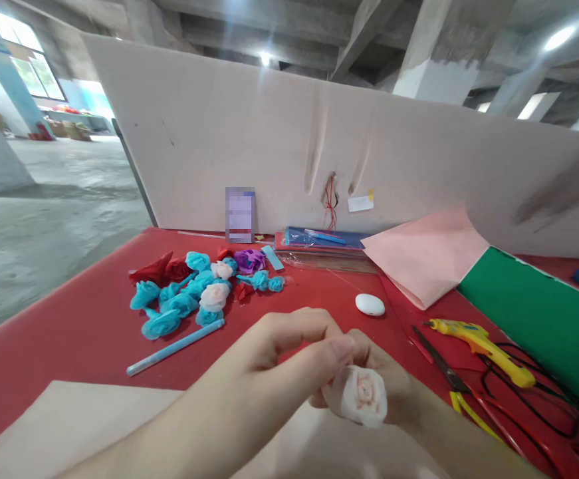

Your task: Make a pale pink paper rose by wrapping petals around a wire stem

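Red table [70, 332], backed by a pale board wall [269, 133]. Far left, near edge: pale sheet [70, 412] lying flat. Just beyond it a light blue stick [174, 347], lying at a slant. Behind the stick a loose pile of paper flowers [189, 293], mostly turquoise, with some red, two whitish and one purple. Centre foreground: left hand [279, 359] comes in from lower left, fingers curled, thumb pressed onto the top of a pale pink paper rose [361, 396]. The rose is a tight roll with its spiral end facing the camera, held above the near edge of the table. Right hand [393, 392] sits behind and under the rose, cupping it, mostly hidden; both hands grasp it. Beyond the hands a small white oval object [369, 305], alone on the red. At the wall, a flat stack of paper packs [319, 243]. Right of it a pink paper sheet [423, 256], one corner lifted. Then scissors [443, 369], a yellow glue gun [483, 342] with black cord, and a green sheet [543, 319] at far right
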Motion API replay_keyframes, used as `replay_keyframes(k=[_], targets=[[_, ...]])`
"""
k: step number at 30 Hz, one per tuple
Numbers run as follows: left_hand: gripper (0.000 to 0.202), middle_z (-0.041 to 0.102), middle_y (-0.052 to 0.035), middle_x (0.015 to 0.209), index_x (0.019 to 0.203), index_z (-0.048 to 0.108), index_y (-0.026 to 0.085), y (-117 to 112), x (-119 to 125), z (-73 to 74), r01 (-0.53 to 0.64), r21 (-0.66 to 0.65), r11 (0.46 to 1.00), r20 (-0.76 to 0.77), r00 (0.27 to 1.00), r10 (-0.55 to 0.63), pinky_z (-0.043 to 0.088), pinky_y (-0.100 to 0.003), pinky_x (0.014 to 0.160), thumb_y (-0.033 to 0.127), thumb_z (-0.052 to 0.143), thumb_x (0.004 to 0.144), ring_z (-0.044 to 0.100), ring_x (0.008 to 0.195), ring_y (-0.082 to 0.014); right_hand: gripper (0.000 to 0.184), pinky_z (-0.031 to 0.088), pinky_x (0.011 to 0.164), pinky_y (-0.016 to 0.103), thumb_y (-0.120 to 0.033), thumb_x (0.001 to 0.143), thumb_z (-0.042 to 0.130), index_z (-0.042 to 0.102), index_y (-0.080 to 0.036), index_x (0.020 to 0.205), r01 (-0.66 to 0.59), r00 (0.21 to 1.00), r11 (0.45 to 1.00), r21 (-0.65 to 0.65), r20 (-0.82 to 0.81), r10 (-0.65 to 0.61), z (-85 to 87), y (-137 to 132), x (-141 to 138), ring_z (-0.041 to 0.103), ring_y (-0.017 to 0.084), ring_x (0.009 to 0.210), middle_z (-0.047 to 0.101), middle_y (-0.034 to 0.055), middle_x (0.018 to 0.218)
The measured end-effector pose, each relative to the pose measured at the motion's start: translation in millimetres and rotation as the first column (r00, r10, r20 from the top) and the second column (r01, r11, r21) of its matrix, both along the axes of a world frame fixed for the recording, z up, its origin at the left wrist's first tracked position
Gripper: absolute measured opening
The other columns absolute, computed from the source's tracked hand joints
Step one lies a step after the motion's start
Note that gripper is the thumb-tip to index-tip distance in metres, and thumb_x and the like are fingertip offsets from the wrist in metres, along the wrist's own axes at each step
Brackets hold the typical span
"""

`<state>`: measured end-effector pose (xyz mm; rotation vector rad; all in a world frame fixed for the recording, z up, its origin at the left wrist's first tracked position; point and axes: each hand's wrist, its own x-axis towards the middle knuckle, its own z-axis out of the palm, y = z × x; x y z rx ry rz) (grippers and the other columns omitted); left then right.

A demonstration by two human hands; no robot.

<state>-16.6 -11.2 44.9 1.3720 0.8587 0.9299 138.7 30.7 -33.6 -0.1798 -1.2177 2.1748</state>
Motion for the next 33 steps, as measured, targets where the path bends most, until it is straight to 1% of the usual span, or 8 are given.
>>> replay_keyframes(k=[3,6,12,16,21,25,29,33], targets=[[0.02,0.063,0.003,0.077,0.068,0.052,0.021,-1,-4,0.3,0.064,-0.123,0.99,0.002,0.998,-0.064,0.047,-0.021,0.069,0.035,0.054,0.083,0.061,0.079,-0.0156,0.01,0.025,0.037,0.016,-0.019,0.07,0.07,0.066,-0.013,0.063,0.023,1.0,0.999,-0.022,-0.008,-0.023,3.1,-1,-1,0.035,0.004,0.039,0.048,-0.0041,0.05],[0.02,0.064,0.0017,0.087,0.075,0.054,0.022,1,-10,-3.7,0.084,-0.103,0.991,-0.071,0.993,-0.092,0.047,-0.025,0.074,0.04,0.054,0.084,0.06,0.086,-0.0185,0.008,0.025,0.038,0.017,-0.021,0.069,0.07,0.068,-0.014,0.068,0.042,0.999,0.998,-0.037,-0.017,-0.043,2.8,-3,-2,0.038,0.005,0.04,0.051,-0.0034,0.051],[0.025,0.058,0.004,0.064,0.061,0.051,0.02,5,-9,-1.0,0.05,0.088,0.995,-0.152,0.988,-0.036,0.044,-0.016,0.059,0.032,0.054,0.082,0.054,0.063,-0.0113,0.011,0.025,0.037,0.019,-0.026,0.072,0.068,0.067,-0.015,0.069,0.021,1.0,1.0,-0.009,-0.018,-0.022,0.5,-3,-4,0.036,0.005,0.036,0.05,-0.004,0.049],[0.03,0.057,0.0045,0.06,0.055,0.05,0.02,7,-6,-0.8,0.007,0.066,0.998,-0.14,0.99,0.003,0.042,-0.015,0.053,0.033,0.052,0.083,0.053,0.058,-0.0103,0.017,0.023,0.039,0.022,-0.025,0.073,0.067,0.061,-0.016,0.06,0.031,0.999,0.999,0.025,0.006,-0.031,2.9,-3,-5,0.033,0.006,0.038,0.046,-0.0045,0.046],[0.038,0.066,0.0016,0.075,0.069,0.062,0.022,8,-10,-9.9,-0.113,-0.01,0.994,-0.103,0.988,0.111,0.048,-0.023,0.076,0.05,0.043,0.087,0.061,0.08,-0.0185,0.024,0.023,0.049,0.024,-0.038,0.078,0.065,0.06,-0.017,0.066,0.139,0.99,0.989,0.055,0.01,-0.14,15.9,-4,-8,0.031,0.008,0.047,0.042,-0.0047,0.054],[0.038,0.066,0.0016,0.097,0.073,0.067,0.023,8,-12,-15.6,-0.031,-0.007,0.999,-0.048,0.998,0.031,0.048,-0.026,0.081,0.046,0.042,0.09,0.058,0.096,-0.0216,0.028,0.024,0.052,0.025,-0.042,0.079,0.064,0.059,-0.019,0.065,0.216,0.976,0.973,0.078,-0.041,-0.213,22.3,-5,-9,0.028,0.009,0.051,0.039,-0.0051,0.055],[0.028,0.068,0.0077,0.091,0.074,0.069,0.028,9,-12,-21.8,-0.075,-0.017,0.997,0.062,0.995,0.076,0.047,-0.017,0.079,0.043,0.049,0.088,0.059,0.091,-0.0152,0.03,0.026,0.052,0.024,-0.043,0.08,0.063,0.056,-0.02,0.062,0.25,0.968,0.965,0.072,-0.051,-0.247,22.0,-5,-9,0.029,0.01,0.052,0.039,-0.0048,0.054],[0.027,0.067,0.0072,0.078,0.071,0.067,0.027,8,-13,-23.3,-0.089,0.048,0.995,0.074,0.994,0.085,0.047,-0.016,0.075,0.04,0.051,0.087,0.06,0.083,-0.0141,0.03,0.029,0.052,0.023,-0.044,0.078,0.065,0.059,-0.019,0.062,0.299,0.954,0.951,0.078,-0.052,-0.295,21.9,-8,-10,0.032,0.01,0.051,0.042,-0.0046,0.053]])
